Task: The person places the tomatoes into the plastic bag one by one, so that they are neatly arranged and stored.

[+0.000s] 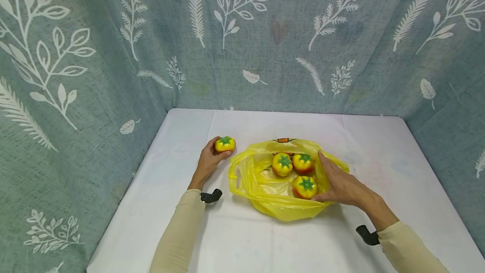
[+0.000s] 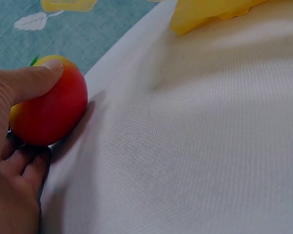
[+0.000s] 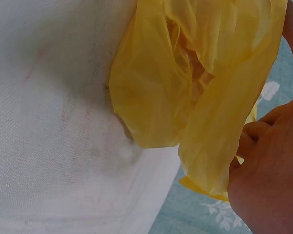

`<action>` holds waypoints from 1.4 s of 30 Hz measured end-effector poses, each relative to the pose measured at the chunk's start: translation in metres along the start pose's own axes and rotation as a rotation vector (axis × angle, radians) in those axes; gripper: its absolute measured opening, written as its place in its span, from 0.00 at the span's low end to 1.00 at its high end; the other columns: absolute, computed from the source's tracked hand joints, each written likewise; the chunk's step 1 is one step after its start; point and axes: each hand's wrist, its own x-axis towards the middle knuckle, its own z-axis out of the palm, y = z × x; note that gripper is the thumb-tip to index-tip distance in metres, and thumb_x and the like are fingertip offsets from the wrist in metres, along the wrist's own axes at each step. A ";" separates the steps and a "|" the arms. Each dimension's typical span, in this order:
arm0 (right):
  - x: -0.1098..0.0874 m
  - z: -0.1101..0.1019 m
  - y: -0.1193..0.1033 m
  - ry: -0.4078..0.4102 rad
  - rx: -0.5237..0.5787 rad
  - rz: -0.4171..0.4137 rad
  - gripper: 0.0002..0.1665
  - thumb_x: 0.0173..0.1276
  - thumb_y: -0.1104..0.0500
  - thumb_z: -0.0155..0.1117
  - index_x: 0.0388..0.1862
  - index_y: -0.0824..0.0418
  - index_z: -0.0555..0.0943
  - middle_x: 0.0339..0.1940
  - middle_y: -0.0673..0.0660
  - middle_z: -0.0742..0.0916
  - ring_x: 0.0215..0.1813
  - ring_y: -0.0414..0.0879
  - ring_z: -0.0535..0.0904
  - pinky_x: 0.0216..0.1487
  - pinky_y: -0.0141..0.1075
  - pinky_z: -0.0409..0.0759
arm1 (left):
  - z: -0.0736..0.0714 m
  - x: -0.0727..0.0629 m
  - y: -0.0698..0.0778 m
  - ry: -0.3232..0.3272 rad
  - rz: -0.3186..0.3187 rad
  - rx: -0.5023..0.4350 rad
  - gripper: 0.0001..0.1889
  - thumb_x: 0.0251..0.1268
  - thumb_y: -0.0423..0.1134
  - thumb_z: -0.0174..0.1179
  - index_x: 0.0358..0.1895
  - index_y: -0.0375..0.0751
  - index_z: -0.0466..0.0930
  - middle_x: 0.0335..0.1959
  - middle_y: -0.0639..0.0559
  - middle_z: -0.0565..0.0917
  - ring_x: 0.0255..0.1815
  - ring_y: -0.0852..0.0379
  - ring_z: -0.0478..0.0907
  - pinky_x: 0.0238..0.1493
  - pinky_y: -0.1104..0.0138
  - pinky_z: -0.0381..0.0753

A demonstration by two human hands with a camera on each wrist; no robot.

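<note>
A red-and-yellow toy tomato (image 2: 53,109) with a green star-shaped top is in my left hand (image 1: 209,160), left of the bag. The thumb lies over the fruit, with the fingers round its far side and beneath it. The yellow plastic bag (image 1: 273,210) lies spread on the table with its mouth wide. Inside it sit several similar tomatoes (image 1: 305,186), green tops up. My right hand (image 1: 339,182) holds the bag's right side, thumb at the front rim and index finger toward the back. In the right wrist view, bag folds (image 3: 224,122) hang beside the curled fingers.
A white cloth covers the table (image 1: 242,243). A blue-green curtain (image 1: 242,75) with white leaf prints hangs behind it and along both sides. The bag's left handle loop (image 1: 232,176) reaches toward my left hand. Black wrist devices (image 1: 211,196) are worn on both wrists.
</note>
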 end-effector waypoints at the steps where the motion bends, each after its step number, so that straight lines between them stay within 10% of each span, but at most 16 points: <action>1: 0.000 0.000 0.000 0.000 0.000 0.001 0.82 0.50 0.29 0.77 0.84 0.60 0.34 0.82 0.70 0.53 0.77 0.70 0.58 0.67 0.66 0.67 | 0.000 0.000 0.001 -0.004 -0.005 -0.005 0.43 0.64 0.41 0.72 0.77 0.33 0.58 0.74 0.37 0.66 0.75 0.46 0.64 0.75 0.57 0.62; 23: 0.000 -0.001 -0.001 0.001 -0.015 0.003 0.82 0.51 0.30 0.77 0.84 0.60 0.34 0.81 0.71 0.53 0.76 0.70 0.57 0.67 0.66 0.67 | 0.000 0.001 0.000 0.031 0.024 -0.033 0.40 0.61 0.41 0.74 0.74 0.35 0.65 0.71 0.40 0.71 0.72 0.48 0.68 0.72 0.59 0.66; 42: -0.001 -0.001 -0.002 0.010 -0.007 -0.003 0.82 0.51 0.29 0.77 0.84 0.61 0.35 0.82 0.70 0.52 0.77 0.69 0.56 0.68 0.66 0.65 | 0.004 0.013 0.047 0.012 0.168 -0.080 0.38 0.61 0.35 0.73 0.73 0.32 0.65 0.70 0.37 0.71 0.71 0.44 0.69 0.73 0.58 0.65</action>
